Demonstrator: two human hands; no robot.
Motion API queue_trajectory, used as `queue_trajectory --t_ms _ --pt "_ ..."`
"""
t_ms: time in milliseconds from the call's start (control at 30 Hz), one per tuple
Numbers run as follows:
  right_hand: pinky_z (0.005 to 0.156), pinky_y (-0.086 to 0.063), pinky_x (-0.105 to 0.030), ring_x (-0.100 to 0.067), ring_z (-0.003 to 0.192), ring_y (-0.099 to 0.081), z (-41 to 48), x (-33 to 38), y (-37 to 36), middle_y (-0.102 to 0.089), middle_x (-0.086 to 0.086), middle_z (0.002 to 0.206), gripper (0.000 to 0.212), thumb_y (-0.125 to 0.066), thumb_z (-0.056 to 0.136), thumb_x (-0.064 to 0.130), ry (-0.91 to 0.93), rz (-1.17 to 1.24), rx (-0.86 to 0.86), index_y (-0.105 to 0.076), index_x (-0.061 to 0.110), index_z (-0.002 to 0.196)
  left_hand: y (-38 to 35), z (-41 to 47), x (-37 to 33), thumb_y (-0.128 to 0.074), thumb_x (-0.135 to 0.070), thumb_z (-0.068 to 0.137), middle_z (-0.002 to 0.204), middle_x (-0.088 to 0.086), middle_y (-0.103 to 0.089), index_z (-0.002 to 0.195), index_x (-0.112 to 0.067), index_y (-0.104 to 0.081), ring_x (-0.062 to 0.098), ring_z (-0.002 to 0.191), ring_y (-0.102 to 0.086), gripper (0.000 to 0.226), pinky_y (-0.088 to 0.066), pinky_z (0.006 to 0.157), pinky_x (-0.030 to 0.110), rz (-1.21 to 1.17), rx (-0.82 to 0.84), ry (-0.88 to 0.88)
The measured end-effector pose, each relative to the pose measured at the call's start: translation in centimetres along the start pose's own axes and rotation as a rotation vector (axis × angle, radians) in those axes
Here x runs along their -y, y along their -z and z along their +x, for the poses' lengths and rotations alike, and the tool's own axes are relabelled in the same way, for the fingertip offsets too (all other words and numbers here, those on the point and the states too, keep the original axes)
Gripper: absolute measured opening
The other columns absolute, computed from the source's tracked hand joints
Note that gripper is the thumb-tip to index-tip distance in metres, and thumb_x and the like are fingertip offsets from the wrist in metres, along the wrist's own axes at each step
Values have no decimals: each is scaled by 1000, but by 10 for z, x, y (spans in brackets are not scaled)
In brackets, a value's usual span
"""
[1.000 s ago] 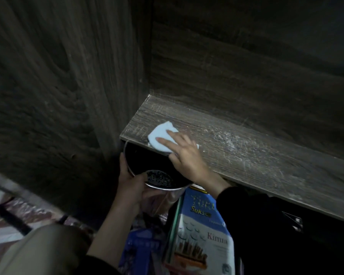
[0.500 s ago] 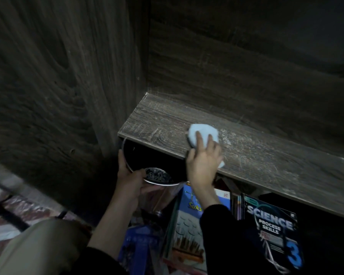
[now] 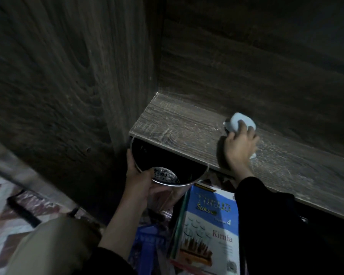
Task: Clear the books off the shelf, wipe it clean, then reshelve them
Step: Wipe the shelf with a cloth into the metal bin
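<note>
The wooden shelf board [image 3: 177, 126] holds no books and shows pale dusty streaks. My right hand [image 3: 240, 145] sits on it toward the middle, fingers curled over a bunched white cloth [image 3: 236, 123] that it presses to the board. A corner of the cloth pokes out under the palm. My left hand [image 3: 139, 179] grips the rim of a round dark bin [image 3: 159, 161], held just under the shelf's front left edge. A blue "Kimia" book [image 3: 207, 233] lies below, between my arms.
The cabinet's side panel [image 3: 68, 96] rises at left and its back panel [image 3: 246, 66] behind the shelf. Another blue item [image 3: 147, 247] lies beside the book. A patterned mat [image 3: 6, 211] covers the floor at lower left, next to my knee [image 3: 54, 245].
My right hand has slid the cloth rightward and deeper along the shelf, from the front left corner toward the middle. The left hand kept the bin in place.
</note>
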State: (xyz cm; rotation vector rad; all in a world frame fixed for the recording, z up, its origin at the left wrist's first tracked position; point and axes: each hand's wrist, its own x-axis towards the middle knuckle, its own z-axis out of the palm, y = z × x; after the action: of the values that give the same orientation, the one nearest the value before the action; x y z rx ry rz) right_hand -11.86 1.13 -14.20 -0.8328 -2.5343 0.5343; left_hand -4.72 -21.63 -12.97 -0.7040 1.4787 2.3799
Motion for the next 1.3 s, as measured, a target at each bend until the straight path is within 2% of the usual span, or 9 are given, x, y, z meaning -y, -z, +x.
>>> queue_trajectory --t_ms 267,433,567,700,867,967,1100,1233,1300 --pt "112 -22 -51 -33 143 -17 -44 83 -35 -15 -16 158 57 -41 97 26 532 -152 333 -24 22 151 -1 3 1 -39 18 86 134 1 -47 149 -40 -15 41 110 -57 89 -56 45 38 -25 -30 -8" --pt "85 -44 -46 -38 114 -52 -81 70 -23 -55 -19 133 53 -36 79 21 954 102 392 -62 18 126 0 1 0 -39 17 86 124 3 -50 148 -40 -16 29 84 -62 88 -55 42 33 -18 -34 -14" --pt "88 -35 -29 -32 104 -59 -50 70 -12 -68 -9 115 42 -41 80 12 841 368 385 -71 14 109 2 3 0 -39 17 87 137 3 -46 149 -42 -13 38 104 -59 89 -53 39 33 -19 -37 17" --pt "93 -33 -31 -35 112 -54 -2 93 -30 -64 -16 121 44 -44 80 7 612 343 239 -66 7 117 6 5 -1 -36 18 87 146 1 -39 148 -44 -13 41 113 -54 89 -54 40 36 -18 -32 16" --pt "111 -22 -41 -36 139 -24 4 135 -65 -25 -16 155 51 -44 95 17 598 19 478 -37 19 146 9 9 0 -36 17 88 143 0 -42 149 -44 -17 38 112 -54 88 -56 44 42 -27 -18 13" --pt "111 -21 -48 -32 144 -13 -28 145 -68 -14 -10 159 54 -41 96 23 683 -81 470 -29 25 149 11 15 4 -37 18 86 138 2 -46 149 -42 -17 38 114 -55 89 -58 57 50 -13 -20 -12" --pt "102 -31 -52 -36 138 -28 -69 125 -59 -29 -14 154 57 -37 87 26 844 -65 413 -43 24 143 14 25 14 -43 17 82 138 5 -50 149 -42 -16 35 117 -56 93 -46 94 60 48 -69 -85" --pt "79 -47 -45 -39 112 -57 -96 104 -43 -58 -16 131 55 -36 73 26 982 56 420 -68 21 117 9 22 16 -53 13 80 130 10 -58 147 -42 -25 34 109 -62 91 -49 90 60 56 -66 -120" --pt "81 -46 -42 -35 109 -57 -100 100 -32 -61 -13 128 49 -39 75 23 990 125 464 -71 22 113 6 18 14 -55 12 81 123 11 -63 142 -42 -33 33 100 -66 84 -54 81 57 41 -45 -125"
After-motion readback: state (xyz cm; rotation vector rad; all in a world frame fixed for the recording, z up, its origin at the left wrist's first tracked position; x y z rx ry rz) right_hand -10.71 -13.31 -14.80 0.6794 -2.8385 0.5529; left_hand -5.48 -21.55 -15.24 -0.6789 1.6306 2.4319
